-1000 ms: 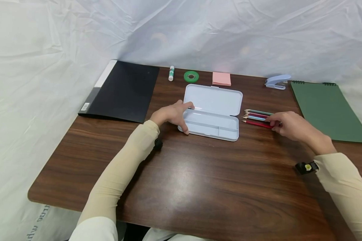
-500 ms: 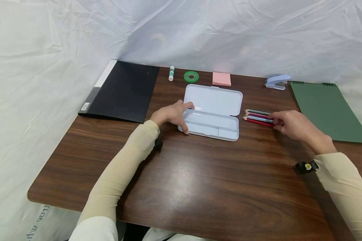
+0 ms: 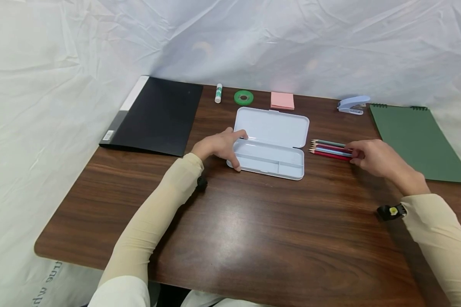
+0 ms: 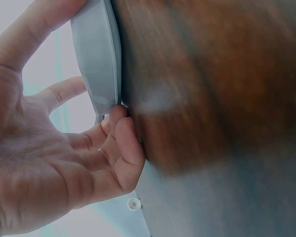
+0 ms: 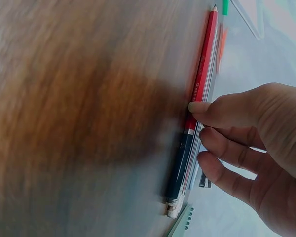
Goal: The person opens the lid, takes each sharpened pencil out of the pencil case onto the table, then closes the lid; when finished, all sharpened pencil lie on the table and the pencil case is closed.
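Observation:
A pale blue pencil case (image 3: 268,158) lies with its lid (image 3: 272,126) folded back. My left hand (image 3: 220,145) grips its left end, thumb at the front corner and index finger by the hinge side. In the left wrist view, the case's end (image 4: 96,59) shows between thumb and curled fingers. To the right of the case, several pencils lie side by side, tips toward it, with a red pencil (image 3: 330,155) nearest me. My right hand (image 3: 376,158) pinches them near their back ends. In the right wrist view, the thumb rests on the red pencil (image 5: 204,64).
A black folder (image 3: 157,117) lies at the left. Along the back sit a glue stick (image 3: 218,94), green tape (image 3: 243,97), pink sticky notes (image 3: 282,100) and a light blue stapler (image 3: 352,105). A green spiral pad (image 3: 418,140) lies beyond my right hand.
The red pencil has closed up against the other pencils. My right hand has slid slightly right along them, showing more of their length. The left hand and the case stay put.

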A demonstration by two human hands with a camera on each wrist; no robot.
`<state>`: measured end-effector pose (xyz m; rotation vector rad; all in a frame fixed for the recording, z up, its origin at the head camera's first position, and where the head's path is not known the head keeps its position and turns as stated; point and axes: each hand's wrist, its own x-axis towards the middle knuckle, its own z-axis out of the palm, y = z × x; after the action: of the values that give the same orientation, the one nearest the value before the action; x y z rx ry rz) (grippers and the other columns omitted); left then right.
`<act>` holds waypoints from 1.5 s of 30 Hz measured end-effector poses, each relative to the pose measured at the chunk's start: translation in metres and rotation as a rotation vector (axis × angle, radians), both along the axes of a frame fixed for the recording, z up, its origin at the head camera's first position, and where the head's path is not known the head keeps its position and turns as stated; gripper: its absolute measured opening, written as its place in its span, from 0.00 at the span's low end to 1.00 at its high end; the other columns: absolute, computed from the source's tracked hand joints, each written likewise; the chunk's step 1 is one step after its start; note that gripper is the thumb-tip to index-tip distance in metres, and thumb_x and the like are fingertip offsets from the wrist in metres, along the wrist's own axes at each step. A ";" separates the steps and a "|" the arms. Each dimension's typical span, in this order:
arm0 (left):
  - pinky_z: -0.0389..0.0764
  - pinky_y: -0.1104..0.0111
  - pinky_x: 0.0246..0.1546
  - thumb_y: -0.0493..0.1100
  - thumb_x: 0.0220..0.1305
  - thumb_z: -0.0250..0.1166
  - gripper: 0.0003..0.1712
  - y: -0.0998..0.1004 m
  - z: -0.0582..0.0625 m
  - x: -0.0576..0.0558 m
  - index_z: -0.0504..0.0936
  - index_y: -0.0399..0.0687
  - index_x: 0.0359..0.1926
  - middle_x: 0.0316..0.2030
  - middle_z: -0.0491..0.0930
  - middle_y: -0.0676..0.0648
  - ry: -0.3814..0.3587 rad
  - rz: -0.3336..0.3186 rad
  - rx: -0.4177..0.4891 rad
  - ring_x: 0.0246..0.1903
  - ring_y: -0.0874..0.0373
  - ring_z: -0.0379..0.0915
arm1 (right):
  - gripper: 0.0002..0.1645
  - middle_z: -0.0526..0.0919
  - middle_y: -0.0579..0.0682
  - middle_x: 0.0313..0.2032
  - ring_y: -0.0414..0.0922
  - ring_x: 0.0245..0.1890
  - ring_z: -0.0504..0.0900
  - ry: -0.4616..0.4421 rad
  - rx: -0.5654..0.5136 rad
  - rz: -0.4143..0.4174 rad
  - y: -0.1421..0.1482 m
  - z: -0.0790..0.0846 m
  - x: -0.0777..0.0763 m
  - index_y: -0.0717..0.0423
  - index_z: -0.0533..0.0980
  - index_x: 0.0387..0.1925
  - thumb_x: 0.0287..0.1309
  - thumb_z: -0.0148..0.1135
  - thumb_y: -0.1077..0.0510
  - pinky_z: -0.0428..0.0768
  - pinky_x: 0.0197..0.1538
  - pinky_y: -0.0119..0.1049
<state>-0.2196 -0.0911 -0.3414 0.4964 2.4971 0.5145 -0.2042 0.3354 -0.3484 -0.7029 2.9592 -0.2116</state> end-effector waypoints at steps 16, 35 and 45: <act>0.71 0.54 0.60 0.49 0.45 0.81 0.55 -0.001 0.001 0.001 0.59 0.60 0.71 0.62 0.59 0.40 -0.013 0.009 -0.003 0.57 0.47 0.65 | 0.33 0.82 0.64 0.47 0.59 0.46 0.81 0.053 -0.228 0.027 -0.031 0.021 -0.004 0.62 0.72 0.63 0.54 0.70 0.69 0.78 0.47 0.57; 0.72 0.54 0.60 0.50 0.45 0.82 0.55 -0.001 -0.001 0.001 0.59 0.60 0.71 0.61 0.60 0.41 -0.003 0.009 0.000 0.56 0.47 0.66 | 0.28 0.86 0.59 0.45 0.53 0.45 0.84 -0.230 -0.385 0.311 -0.146 0.012 -0.014 0.63 0.74 0.61 0.58 0.66 0.70 0.82 0.51 0.52; 0.72 0.53 0.59 0.52 0.46 0.81 0.55 0.000 0.001 0.001 0.59 0.62 0.71 0.61 0.60 0.41 -0.002 0.002 -0.022 0.55 0.46 0.67 | 0.30 0.84 0.59 0.44 0.53 0.44 0.81 -0.287 -0.278 0.345 -0.180 0.004 -0.010 0.63 0.74 0.62 0.55 0.62 0.72 0.79 0.53 0.52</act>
<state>-0.2191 -0.0913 -0.3406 0.4843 2.4991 0.4875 -0.2138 0.1555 -0.3440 -1.0963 2.5127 -0.6420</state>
